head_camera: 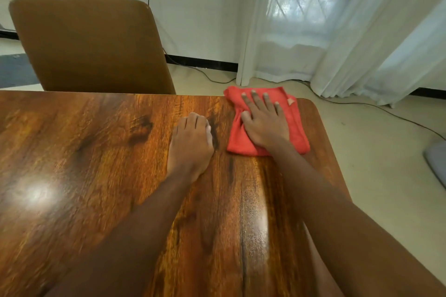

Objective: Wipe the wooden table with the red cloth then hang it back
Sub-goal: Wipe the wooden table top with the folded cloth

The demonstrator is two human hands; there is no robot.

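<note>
Red cloth lies bunched at the wooden table's far right corner, its long axis running near to far. The right hand presses flat on it, fingers spread; the left hand rests just left, loosely curled, empty.

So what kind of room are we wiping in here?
Most likely a home dining area: a wooden table with a brown padded chair pushed up to its far side, sheer white curtains over a window, and a cable trailing along the tiled floor.
</note>
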